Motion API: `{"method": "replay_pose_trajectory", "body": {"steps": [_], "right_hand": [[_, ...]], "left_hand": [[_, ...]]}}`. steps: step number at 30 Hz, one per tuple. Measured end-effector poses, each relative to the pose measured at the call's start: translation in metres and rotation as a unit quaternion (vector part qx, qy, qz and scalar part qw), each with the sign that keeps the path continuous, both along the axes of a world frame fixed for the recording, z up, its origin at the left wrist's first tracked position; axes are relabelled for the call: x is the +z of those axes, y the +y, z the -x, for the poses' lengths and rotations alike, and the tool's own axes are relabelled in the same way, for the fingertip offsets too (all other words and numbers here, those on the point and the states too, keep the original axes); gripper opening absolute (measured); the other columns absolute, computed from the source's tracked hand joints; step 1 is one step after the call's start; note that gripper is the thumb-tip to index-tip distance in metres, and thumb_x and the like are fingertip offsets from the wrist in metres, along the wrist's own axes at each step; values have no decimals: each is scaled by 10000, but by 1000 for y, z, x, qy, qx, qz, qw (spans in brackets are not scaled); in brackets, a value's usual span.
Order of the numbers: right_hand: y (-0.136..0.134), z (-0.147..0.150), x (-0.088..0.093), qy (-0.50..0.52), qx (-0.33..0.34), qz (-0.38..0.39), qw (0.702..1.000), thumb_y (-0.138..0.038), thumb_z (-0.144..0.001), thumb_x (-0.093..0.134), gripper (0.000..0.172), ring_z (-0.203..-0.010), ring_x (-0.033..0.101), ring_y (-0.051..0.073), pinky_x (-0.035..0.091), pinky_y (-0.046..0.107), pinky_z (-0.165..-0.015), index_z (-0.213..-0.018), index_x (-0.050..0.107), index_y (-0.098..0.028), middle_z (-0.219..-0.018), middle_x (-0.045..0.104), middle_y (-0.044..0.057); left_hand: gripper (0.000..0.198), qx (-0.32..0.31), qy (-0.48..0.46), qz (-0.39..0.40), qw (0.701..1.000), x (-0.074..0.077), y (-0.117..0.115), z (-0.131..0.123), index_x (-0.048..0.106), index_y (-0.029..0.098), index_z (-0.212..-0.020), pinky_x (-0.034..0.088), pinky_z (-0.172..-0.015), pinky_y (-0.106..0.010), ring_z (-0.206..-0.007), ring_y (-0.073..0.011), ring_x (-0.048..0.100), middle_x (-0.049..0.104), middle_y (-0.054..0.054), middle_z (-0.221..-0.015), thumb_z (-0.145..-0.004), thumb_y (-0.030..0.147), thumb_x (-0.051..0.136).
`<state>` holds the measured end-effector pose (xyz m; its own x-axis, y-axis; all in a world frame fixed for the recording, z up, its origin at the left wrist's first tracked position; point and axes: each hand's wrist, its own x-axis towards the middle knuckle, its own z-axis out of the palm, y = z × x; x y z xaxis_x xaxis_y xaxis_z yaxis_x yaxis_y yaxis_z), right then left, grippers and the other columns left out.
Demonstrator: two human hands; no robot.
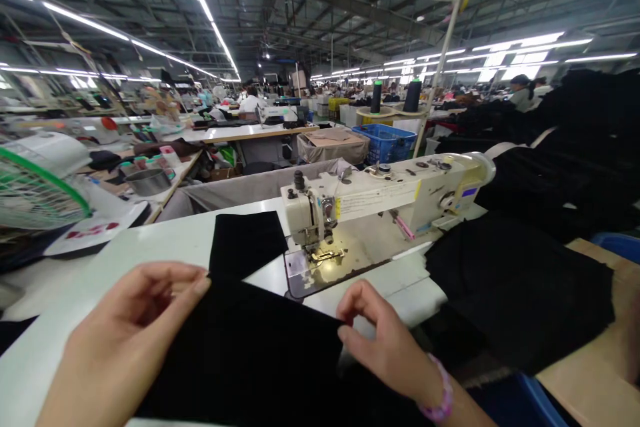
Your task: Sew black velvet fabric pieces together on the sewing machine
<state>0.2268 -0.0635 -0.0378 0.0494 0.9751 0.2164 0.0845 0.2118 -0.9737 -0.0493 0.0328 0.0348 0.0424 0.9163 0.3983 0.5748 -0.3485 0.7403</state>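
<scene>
A black fabric piece (260, 353) hangs between my two hands in front of the sewing machine. My left hand (135, 327) pinches its upper left corner between thumb and fingers. At the other end of the same edge, my right hand (375, 333) pinches the cloth, a beaded bracelet on its wrist. Behind the left fingertips, another stretch of black cloth (247, 243) lies on the white table, left of the needle area; whether it joins the held piece I cannot tell. The cream sewing machine (375, 193) has its lamp lit over the metal needle plate (300, 273).
A green-rimmed fan (45, 187) stands at the left. Piled black fabric (520, 287) covers the right side beside a wooden board (595, 367). Beyond the machine are a blue basket (385, 140) and black thread cones (413, 95). People work at far tables.
</scene>
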Motion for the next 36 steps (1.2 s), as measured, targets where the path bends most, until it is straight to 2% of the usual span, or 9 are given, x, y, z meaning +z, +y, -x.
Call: {"method": "replay_pose_trajectory", "body": {"steps": [2,4,6,9,11,13,17,22,36], "right_hand": [[-15,10,-15,-57,40,-12,998,-96,-772,610,176,-800,582,141,477,255,-777,-869,545,-227,-833,577,-24],[-25,19,-39,-96,65,-48,992,-90,-797,600,161,-764,594,138,483,240,-732,-848,540,-231,-809,591,-24],[-28,25,-65,-149,59,-120,980,-78,-839,560,152,-744,611,146,493,237,-700,-858,547,-229,-800,617,-6],[-24,24,-93,-257,27,-232,938,-26,-881,466,241,-802,644,181,526,265,-733,-998,574,-207,-877,672,53],[-21,19,-99,-316,21,-269,910,-5,-888,435,283,-815,653,196,541,280,-747,-1056,573,-188,-902,687,76],[-20,14,-97,-350,14,-285,892,-5,-892,429,277,-790,654,196,548,280,-732,-1050,572,-182,-886,688,77],[-19,7,-87,-375,-15,-310,873,-15,-891,434,268,-741,648,188,554,284,-697,-1036,589,-179,-852,689,69],[-13,2,-81,-381,-51,-291,876,-17,-887,459,265,-865,662,223,567,352,-768,-1020,625,-175,-929,701,89],[-3,3,-88,-364,-36,-306,879,17,-829,450,284,-825,664,215,586,323,-735,-971,605,-172,-863,686,81]], "left_hand": [[230,-52,84,23,995,16,21,-15,631,289,-869,533,-649,-390,-704,-253,656,706,5,-781,-769,495,652],[128,-152,135,45,978,10,45,-41,633,248,-824,492,-650,-346,-665,-215,621,679,9,-727,-771,362,609],[38,-218,155,74,961,-18,68,-68,615,225,-747,449,-632,-302,-654,-188,597,647,16,-682,-740,232,578],[104,-225,151,79,959,-74,87,-95,544,215,-636,418,-616,-276,-617,-163,548,578,30,-625,-698,157,604],[133,-219,138,73,963,-101,92,-102,521,215,-630,426,-640,-277,-641,-163,547,573,27,-649,-700,143,606],[123,-215,123,68,966,-114,92,-102,525,216,-652,438,-673,-281,-673,-167,557,582,23,-680,-714,133,590],[116,-209,105,81,969,-117,96,-101,536,217,-668,446,-681,-273,-674,-159,557,586,29,-679,-710,116,574],[117,-165,100,119,974,-117,114,-115,512,215,-690,415,-600,-252,-614,-143,546,568,43,-649,-709,141,600],[166,-139,123,133,974,-116,117,-120,521,215,-751,413,-566,-233,-599,-137,574,587,52,-646,-703,104,635]]}}
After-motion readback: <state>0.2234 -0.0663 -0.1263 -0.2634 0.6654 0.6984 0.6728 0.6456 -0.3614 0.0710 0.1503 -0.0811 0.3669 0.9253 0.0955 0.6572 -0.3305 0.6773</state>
